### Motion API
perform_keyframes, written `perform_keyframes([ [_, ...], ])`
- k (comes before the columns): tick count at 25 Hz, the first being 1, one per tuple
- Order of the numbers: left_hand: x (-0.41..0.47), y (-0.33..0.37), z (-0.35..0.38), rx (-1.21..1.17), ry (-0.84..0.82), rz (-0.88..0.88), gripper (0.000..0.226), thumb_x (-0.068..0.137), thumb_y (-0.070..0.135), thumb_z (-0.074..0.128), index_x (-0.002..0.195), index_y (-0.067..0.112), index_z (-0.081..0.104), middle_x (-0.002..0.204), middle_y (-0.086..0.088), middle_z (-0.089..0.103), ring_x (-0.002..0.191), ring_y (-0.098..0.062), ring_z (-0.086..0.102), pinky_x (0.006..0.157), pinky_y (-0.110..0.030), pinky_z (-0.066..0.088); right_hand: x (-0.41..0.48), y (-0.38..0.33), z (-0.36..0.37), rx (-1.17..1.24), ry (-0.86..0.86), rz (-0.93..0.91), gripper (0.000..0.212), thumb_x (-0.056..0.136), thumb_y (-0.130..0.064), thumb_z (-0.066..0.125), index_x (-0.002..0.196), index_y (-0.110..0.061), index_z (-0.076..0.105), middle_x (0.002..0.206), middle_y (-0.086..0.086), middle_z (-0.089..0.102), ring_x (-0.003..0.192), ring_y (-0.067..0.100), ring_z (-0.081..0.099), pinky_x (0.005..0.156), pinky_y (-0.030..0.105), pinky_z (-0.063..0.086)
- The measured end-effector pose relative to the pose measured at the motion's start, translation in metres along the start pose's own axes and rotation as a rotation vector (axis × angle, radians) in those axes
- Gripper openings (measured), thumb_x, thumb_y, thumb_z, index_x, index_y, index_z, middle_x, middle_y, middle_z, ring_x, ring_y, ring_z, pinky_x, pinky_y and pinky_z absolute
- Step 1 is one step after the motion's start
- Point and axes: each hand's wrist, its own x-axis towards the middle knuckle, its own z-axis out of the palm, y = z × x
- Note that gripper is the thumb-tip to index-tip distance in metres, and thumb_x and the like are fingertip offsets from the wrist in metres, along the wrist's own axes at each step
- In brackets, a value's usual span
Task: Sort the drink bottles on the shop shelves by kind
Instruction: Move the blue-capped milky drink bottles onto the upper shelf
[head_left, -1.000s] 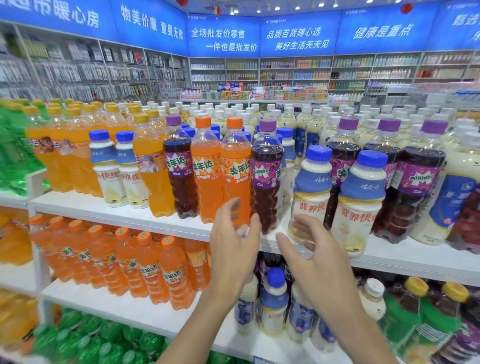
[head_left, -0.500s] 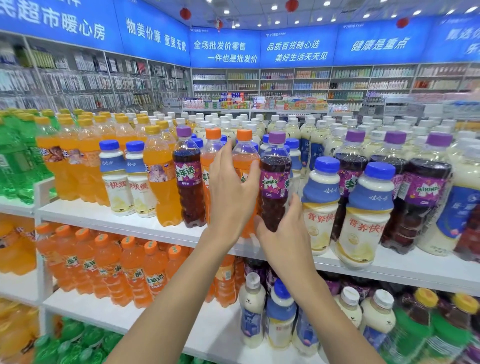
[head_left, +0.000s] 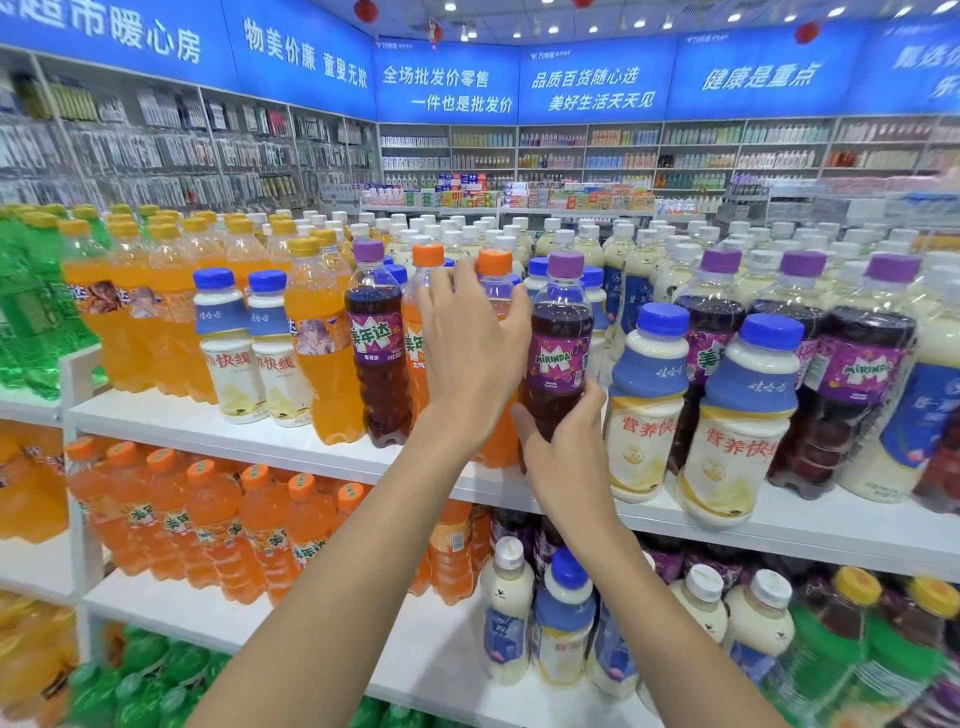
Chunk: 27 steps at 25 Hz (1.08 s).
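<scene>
On the top shelf (head_left: 291, 447) stand mixed drink bottles. My left hand (head_left: 470, 358) wraps round an orange soda bottle (head_left: 496, 270) with an orange cap, hiding most of its body. My right hand (head_left: 563, 441) grips the lower part of a dark grape Mirinda bottle (head_left: 561, 332) with a purple cap, right beside it. Another grape bottle (head_left: 376, 343) and a second orange-capped bottle (head_left: 426, 260) stand just left of my left hand. Two milky bottles with blue caps (head_left: 649, 395) stand to the right.
Yellow-capped orange sodas (head_left: 156, 312) and green bottles (head_left: 31, 312) fill the shelf's left; more grape bottles (head_left: 857, 374) and white-capped milk drinks (head_left: 623, 249) crowd the right and back. The lower shelf (head_left: 332, 618) holds orange sodas and milk drinks.
Both hands rose from below the shelf edge to the bottles. My left hand closed round the orange soda, my right round the grape bottle's base.
</scene>
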Motion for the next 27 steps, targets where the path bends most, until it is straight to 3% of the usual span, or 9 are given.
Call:
perform_keyframes([
  [5,-0.007,0.001,-0.005,-0.205,-0.009,-0.007,0.032,0.099,0.041,0.062,0.119,0.016,0.055,0.11,0.004,0.056,0.098,-0.014,0.052,0.087,-0.03,0.045,0.001,-0.002,-0.006,-0.001,-0.019,-0.017,0.069,0.096,-0.03,0.07,0.147,-0.012,0.028,0.14,0.006,0.051,0.126,0.02,0.053,0.092,0.03,0.046],
  [8,-0.013,-0.006,-0.006,-0.316,-0.058,-0.032,0.034,0.098,0.046,0.063,0.119,0.021,0.052,0.112,0.007,0.062,0.103,-0.01,0.057,0.089,-0.03,0.048,0.003,-0.001,-0.008,0.004,-0.033,-0.034,0.068,0.094,-0.033,0.071,0.145,-0.016,0.029,0.138,0.005,0.052,0.125,0.022,0.055,0.097,0.04,0.051],
  [11,-0.024,-0.021,-0.005,-0.338,-0.074,-0.001,0.048,0.093,0.055,0.065,0.13,0.031,0.045,0.119,0.005,0.066,0.106,-0.012,0.065,0.095,-0.038,0.054,0.002,-0.002,-0.011,0.01,-0.063,-0.033,0.065,0.094,-0.034,0.071,0.143,-0.019,0.031,0.134,0.003,0.054,0.121,0.022,0.057,0.095,0.042,0.052],
  [14,-0.04,-0.035,-0.006,-0.379,-0.1,0.03,0.061,0.093,0.042,0.072,0.141,0.033,0.036,0.113,0.005,0.069,0.083,-0.005,0.068,0.085,-0.027,0.055,-0.002,-0.002,-0.013,0.022,-0.085,-0.043,0.064,0.093,-0.037,0.071,0.142,-0.022,0.032,0.133,0.001,0.057,0.118,0.019,0.059,0.093,0.041,0.053],
  [19,-0.055,-0.059,-0.004,-0.434,-0.239,-0.02,0.064,0.092,0.035,0.077,0.143,0.025,0.037,0.121,0.013,0.067,0.106,0.006,0.066,0.095,-0.024,0.056,-0.003,-0.013,-0.018,0.099,-0.111,0.005,0.055,0.093,-0.053,0.067,0.133,-0.026,0.041,0.119,-0.009,0.06,0.105,0.006,0.064,0.077,0.025,0.053],
  [23,-0.059,-0.06,-0.013,-0.501,-0.308,-0.053,0.056,0.094,0.038,0.074,0.137,0.031,0.038,0.127,0.013,0.066,0.113,0.003,0.064,0.101,-0.028,0.055,-0.009,-0.016,-0.025,0.09,-0.131,-0.022,0.049,0.091,-0.055,0.068,0.125,-0.03,0.043,0.116,-0.009,0.063,0.102,0.006,0.065,0.079,0.03,0.056],
  [27,-0.072,-0.056,-0.03,-0.65,-0.33,-0.103,0.055,0.095,0.03,0.073,0.142,0.031,0.044,0.121,0.018,0.07,0.114,0.0,0.067,0.096,-0.025,0.056,-0.03,-0.024,-0.037,0.207,-0.182,-0.046,0.045,0.092,-0.047,0.072,0.129,-0.038,0.048,0.119,-0.017,0.065,0.106,-0.003,0.064,0.083,0.022,0.054],
])
